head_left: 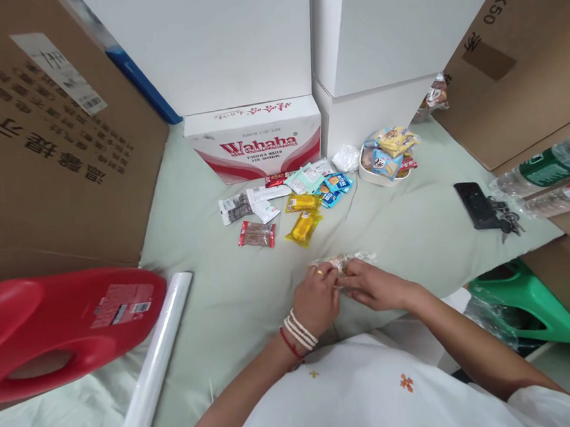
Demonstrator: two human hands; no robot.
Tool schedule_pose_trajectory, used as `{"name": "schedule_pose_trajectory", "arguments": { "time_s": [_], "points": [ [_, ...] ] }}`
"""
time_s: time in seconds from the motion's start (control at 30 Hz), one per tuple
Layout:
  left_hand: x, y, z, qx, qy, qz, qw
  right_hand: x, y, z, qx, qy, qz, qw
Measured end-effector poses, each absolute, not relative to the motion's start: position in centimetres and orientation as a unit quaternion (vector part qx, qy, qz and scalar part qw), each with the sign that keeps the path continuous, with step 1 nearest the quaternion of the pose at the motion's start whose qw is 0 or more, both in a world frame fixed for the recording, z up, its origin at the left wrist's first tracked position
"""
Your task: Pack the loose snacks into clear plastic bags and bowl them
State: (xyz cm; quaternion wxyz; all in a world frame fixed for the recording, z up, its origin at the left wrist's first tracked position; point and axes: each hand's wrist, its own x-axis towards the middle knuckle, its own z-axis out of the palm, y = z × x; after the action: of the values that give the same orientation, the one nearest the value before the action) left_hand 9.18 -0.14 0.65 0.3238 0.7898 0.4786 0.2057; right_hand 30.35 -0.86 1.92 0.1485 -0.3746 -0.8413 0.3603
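Near the front of the cloth-covered table, my left hand (pixel 317 299) and my right hand (pixel 372 284) meet over a clear plastic bag (pixel 365 257). Fingers of both hands are bent and closed on its near side, and what lies inside is mostly hidden. Beyond them lie two yellow snack packets (pixel 305 228), a red-ended brown packet (pixel 257 235), a grey-and-white packet (pixel 237 208), a pale green packet (pixel 305 179) and blue packets (pixel 331 189). A white bowl (pixel 382 178) farther right holds several wrapped snacks.
A Wahaha carton (pixel 262 141) stands behind the packets, against white boxes (pixel 209 45). On the left lie a red jug (pixel 80 320) and a white roll (pixel 154 367). A black phone (pixel 475 205), keys (pixel 507 218) and plastic bottles (pixel 545 168) lie at the right.
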Motion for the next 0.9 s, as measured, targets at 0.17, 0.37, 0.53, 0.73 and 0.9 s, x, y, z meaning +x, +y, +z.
{"name": "schedule_pose_trajectory", "arguments": {
  "time_s": [0.17, 0.37, 0.53, 0.73, 0.9],
  "points": [
    [9.2, -1.5, -0.8, 0.884, 0.426, 0.139, 0.134, 32.1, -2.0, 0.1, -0.652, -0.689, 0.197, 0.246],
    [9.0, -2.1, -0.6, 0.888, 0.431, 0.130, 0.094, 32.4, -1.2, 0.4, -0.686, -0.670, 0.188, 0.213],
    [9.2, -1.8, -0.5, 0.879, 0.441, 0.144, 0.106, 27.6, 1.1, 3.8, -0.628, -0.711, 0.275, 0.157],
    [3.5, -0.3, -0.2, 0.846, 0.381, 0.266, 0.260, 22.6, 0.6, 2.4, -0.563, -0.784, 0.240, 0.106],
    [-2.5, -1.4, -1.0, 0.764, 0.496, 0.318, 0.262, 22.2, -1.8, 0.9, -0.566, -0.806, 0.154, 0.084]
  ]
}}
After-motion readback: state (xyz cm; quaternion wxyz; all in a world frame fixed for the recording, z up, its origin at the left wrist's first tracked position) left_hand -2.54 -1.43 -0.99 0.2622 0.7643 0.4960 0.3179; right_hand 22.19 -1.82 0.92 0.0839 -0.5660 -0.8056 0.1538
